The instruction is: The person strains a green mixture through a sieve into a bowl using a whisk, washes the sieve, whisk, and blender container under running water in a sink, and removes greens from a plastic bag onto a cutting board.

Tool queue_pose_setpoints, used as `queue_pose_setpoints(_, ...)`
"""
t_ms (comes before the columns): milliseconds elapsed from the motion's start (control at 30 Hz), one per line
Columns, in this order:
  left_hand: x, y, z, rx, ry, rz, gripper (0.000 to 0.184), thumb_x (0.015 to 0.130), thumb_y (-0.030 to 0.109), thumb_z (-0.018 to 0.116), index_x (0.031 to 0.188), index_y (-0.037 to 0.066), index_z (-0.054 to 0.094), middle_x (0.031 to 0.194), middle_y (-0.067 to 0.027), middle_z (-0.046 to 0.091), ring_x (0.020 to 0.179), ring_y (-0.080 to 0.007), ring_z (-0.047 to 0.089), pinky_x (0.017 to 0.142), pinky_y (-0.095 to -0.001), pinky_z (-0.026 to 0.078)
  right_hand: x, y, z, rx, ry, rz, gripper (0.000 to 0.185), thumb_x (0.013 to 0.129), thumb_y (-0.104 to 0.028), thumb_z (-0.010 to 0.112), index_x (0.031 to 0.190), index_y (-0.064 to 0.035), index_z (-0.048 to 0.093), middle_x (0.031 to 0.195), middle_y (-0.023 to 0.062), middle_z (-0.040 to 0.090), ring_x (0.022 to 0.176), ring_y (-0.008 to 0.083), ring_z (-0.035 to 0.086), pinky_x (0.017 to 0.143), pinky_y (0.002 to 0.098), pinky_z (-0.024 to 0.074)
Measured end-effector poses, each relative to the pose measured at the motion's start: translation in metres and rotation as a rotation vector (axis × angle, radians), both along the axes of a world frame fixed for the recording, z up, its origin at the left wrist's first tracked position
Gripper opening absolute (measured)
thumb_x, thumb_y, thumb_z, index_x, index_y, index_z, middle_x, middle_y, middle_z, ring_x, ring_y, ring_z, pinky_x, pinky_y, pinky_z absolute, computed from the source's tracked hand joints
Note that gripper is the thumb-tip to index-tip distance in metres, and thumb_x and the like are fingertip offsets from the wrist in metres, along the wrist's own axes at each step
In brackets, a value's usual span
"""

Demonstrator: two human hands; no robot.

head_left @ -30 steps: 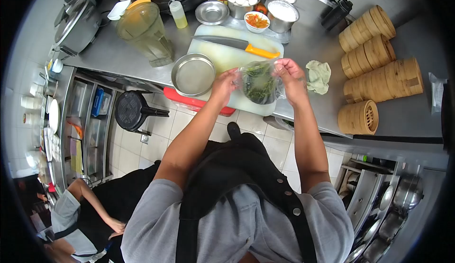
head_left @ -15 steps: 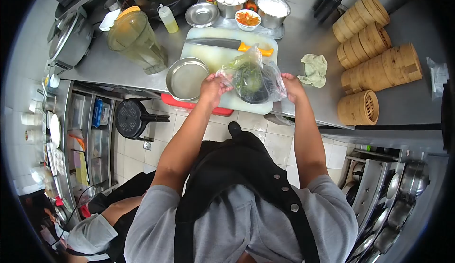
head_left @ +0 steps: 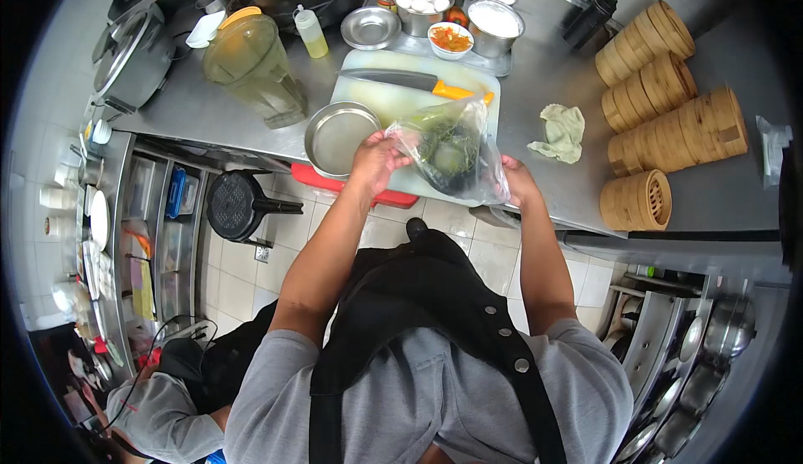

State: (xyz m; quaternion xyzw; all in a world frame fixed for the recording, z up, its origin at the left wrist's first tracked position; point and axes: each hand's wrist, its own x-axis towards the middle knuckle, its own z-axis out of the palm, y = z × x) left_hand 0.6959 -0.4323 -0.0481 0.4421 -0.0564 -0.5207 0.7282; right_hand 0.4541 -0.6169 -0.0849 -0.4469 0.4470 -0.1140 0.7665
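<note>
A clear plastic bag [head_left: 446,142] with green leafy stuff and a round green thing inside, perhaps an avocado, is stretched between my hands over the front of the cutting board [head_left: 381,87]. My left hand [head_left: 378,163] pinches the bag's left edge, beside a round metal pan [head_left: 341,138]. On the other side my right hand [head_left: 519,181] grips the bag's right edge. Behind the bag lies a large knife with a yellow handle [head_left: 456,92], its blade pointing left. The dark lower contents of the bag are hard to make out.
Bamboo steamers [head_left: 673,133] stand at the right, near a green cloth [head_left: 560,133]. A blender jar [head_left: 259,71] and squeeze bottle [head_left: 311,33] are at left. Behind the board sit a bowl of eggs [head_left: 421,4] and chopped vegetables [head_left: 451,39]. A co-worker [head_left: 163,414] is at lower left.
The bag has tilted, and its contents now show more to the front. Both hands sit slightly lower in view, and the camera view has shifted a little. The co-worker has moved.
</note>
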Motion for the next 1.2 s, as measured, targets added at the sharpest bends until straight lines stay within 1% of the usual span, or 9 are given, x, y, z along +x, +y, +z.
queue_pose_setpoints(233,0.008,0.012,-0.001,-0.034,-0.016,-0.004,0.012,0.093,0.010,0.051,0.104,0.006,0.053,0.105,-0.0102,0.063,0.097,-0.0207,0.063,0.076,-0.0374,0.052,0.000,0.022,0.008,-0.103,-0.157,0.038,0.013,0.089,-0.015,0.057,0.097,-0.0052,0.059,0.076,0.0011,0.061,0.059,0.0109,0.057,0.048,0.0265,0.0476)
queue_pose_setpoints(333,0.004,0.011,0.009,-0.071,-0.010,-0.021,0.013,0.093,0.010,0.050,0.106,0.005,0.052,0.106,-0.0128,0.063,0.098,-0.0229,0.063,0.078,-0.0388,0.052,0.001,0.024,0.019,-0.254,0.013,0.215,0.014,0.086,-0.016,0.058,0.095,-0.0053,0.059,0.072,0.0016,0.059,0.058,0.0112,0.056,0.047,0.0269,0.0469)
queue_pose_setpoints(467,0.008,0.010,0.008,-0.105,-0.010,0.061,0.017,0.093,0.009,0.050,0.108,0.002,0.052,0.107,-0.0187,0.062,0.098,-0.0278,0.064,0.081,-0.0424,0.053,0.002,0.014,-0.015,-0.365,0.129,0.037,0.012,0.082,-0.013,0.056,0.087,-0.0032,0.057,0.066,0.0041,0.056,0.050,0.0138,0.055,0.042,0.0270,0.0445)
queue_pose_setpoints(633,0.038,0.035,0.034,-0.230,-0.060,0.193,0.019,0.091,0.008,0.048,0.108,-0.001,0.051,0.107,-0.0208,0.062,0.097,-0.0303,0.064,0.080,-0.0434,0.054,-0.038,0.005,0.009,-0.354,0.170,-0.157,0.014,0.080,-0.014,0.058,0.080,-0.0018,0.053,0.061,0.0065,0.054,0.040,0.0169,0.053,0.036,0.0277,0.0434)
queue_pose_setpoints(800,0.034,0.039,0.046,-0.169,-0.078,0.233,0.017,0.090,0.006,0.047,0.105,0.002,0.053,0.103,-0.0160,0.063,0.093,-0.0257,0.064,0.077,-0.0392,0.053,-0.072,-0.007,0.012,-0.356,0.159,-0.340,0.018,0.079,-0.016,0.057,0.082,0.0013,0.052,0.062,0.0089,0.054,0.045,0.0195,0.058,0.038,0.0277,0.0480)
queue_pose_setpoints(900,0.034,0.038,0.033,-0.179,-0.099,0.200,0.022,0.091,0.008,0.047,0.111,-0.001,0.050,0.109,-0.0167,0.061,0.101,-0.0286,0.062,0.085,-0.0434,0.052,-0.075,-0.008,0.012,-0.321,0.166,-0.426,0.018,0.079,-0.015,0.056,0.083,0.0012,0.053,0.065,0.0111,0.056,0.047,0.0204,0.060,0.039,0.0289,0.0489)
queue_pose_setpoints(1033,0.016,0.029,0.047,-0.075,-0.122,0.228,0.017,0.091,0.008,0.047,0.108,0.003,0.051,0.106,-0.0128,0.062,0.097,-0.0242,0.062,0.081,-0.0414,0.052,-0.077,-0.004,0.013,-0.618,0.597,-0.263,0.063,0.077,-0.042,0.071,0.106,0.0104,0.053,0.091,0.0180,0.063,0.068,0.0232,0.061,0.060,0.0314,0.0527)
queue_pose_setpoints(1100,-0.003,0.024,0.068,-0.143,-0.084,0.183,0.014,0.092,0.008,0.048,0.104,0.006,0.053,0.099,-0.0088,0.062,0.090,-0.0190,0.062,0.073,-0.0364,0.051,-0.063,0.033,0.043,-1.025,0.553,-0.329,0.087,0.069,-0.045,0.079,0.128,0.0071,0.043,0.114,0.0180,0.057,0.085,0.0232,0.057,0.066,0.0301,0.0504)
queue_pose_setpoints(1200,-0.034,0.013,0.081,-0.180,-0.048,0.070,0.016,0.092,0.009,0.048,0.107,0.005,0.051,0.105,-0.0094,0.061,0.096,-0.0211,0.061,0.077,-0.0385,0.051,-0.032,0.083,0.083,-0.846,0.070,-0.025,0.104,0.065,-0.028,0.084,0.142,-0.0010,0.021,0.128,0.0167,0.049,0.096,0.0192,0.055,0.073,0.0308,0.0486)
